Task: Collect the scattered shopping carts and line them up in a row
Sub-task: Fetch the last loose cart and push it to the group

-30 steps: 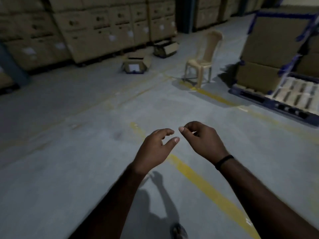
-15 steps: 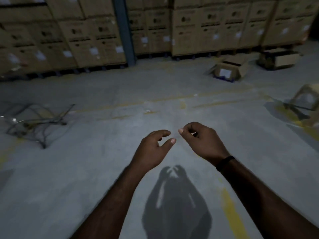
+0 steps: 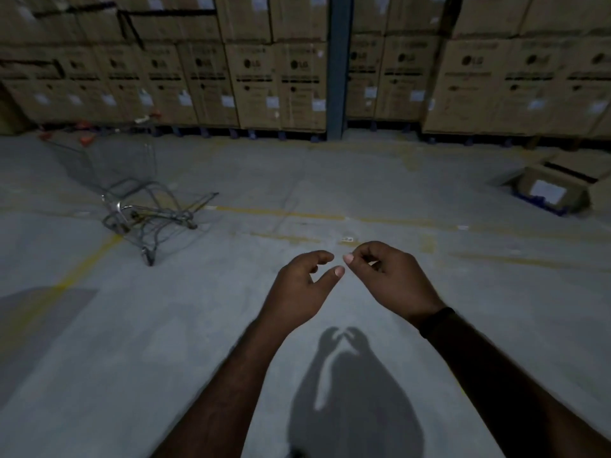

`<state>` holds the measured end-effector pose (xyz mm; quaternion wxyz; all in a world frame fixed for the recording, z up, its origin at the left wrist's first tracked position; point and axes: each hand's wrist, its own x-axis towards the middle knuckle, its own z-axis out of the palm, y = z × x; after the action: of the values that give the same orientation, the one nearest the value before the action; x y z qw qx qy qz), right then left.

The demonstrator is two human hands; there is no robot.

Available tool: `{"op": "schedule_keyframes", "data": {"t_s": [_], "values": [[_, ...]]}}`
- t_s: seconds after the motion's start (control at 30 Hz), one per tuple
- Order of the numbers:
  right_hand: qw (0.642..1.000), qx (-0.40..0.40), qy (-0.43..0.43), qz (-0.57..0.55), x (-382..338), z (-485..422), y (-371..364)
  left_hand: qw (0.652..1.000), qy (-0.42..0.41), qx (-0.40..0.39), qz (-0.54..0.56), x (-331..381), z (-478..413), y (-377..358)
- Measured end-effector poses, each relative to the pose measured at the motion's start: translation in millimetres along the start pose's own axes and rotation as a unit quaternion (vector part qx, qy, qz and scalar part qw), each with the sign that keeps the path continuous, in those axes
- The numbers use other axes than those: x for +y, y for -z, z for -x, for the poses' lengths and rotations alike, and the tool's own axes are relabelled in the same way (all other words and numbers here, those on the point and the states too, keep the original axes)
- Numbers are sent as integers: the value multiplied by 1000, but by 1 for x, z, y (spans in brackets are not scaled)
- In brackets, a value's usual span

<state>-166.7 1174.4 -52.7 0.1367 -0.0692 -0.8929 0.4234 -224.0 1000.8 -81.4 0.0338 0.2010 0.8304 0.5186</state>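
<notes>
Both forearms (image 3: 228,385) are bare, and a narrow black band (image 3: 437,320) circles the right wrist.

LG logos are showing on the stacked boxes (image 3: 299,84); their white labels (image 3: 319,105) are looking too blurry to read.

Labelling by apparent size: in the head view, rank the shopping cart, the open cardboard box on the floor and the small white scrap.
1. shopping cart
2. open cardboard box, partly cut off at the frame edge, so less sure
3. white scrap, by far smallest
</notes>
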Motion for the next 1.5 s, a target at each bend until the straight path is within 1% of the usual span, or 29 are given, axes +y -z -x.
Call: {"op": "schedule_keyframes", "data": {"t_s": [0.17,0.3,0.47,0.6,0.7,0.8,0.87,0.93,1.07,1.3,1.5], "values": [[999,-17,30,-24,-19,-106,-47,999,7,29,-30,-31,-93,51],[995,-41,67,-57,-20,-174,-82,998,32,45,-36,-58,-146,77],[990,-75,84,-84,-1,-263,-119,994,69,71,-54,-96,-213,92],[986,-111,89,-92,14,-346,-143,989,81,95,-75,-117,-284,96],[983,-128,101,-82,19,-416,-150,985,86,132,-75,-122,-346,100],[976,-161,120,-80,18,-483,-151,981,98,146,-78,-122,-401,105],[972,-172,138,-77,15,-525,-153,977,104,172,-74,-123,-435,109],[968,-179,155,-78,12,-561,-160,971,113,197,-72,-128,-465,115],[959,-212,168,-88,7,-616,-188,963,129,221,-83,-142,-505,131],[948,-245,184,-88,-14,-712,-261,954,148,249,-74,-207,-582,191],[947,-252,191,-62,-53,-810,-344,949,163,264,-61,-284,-666,274]]}}
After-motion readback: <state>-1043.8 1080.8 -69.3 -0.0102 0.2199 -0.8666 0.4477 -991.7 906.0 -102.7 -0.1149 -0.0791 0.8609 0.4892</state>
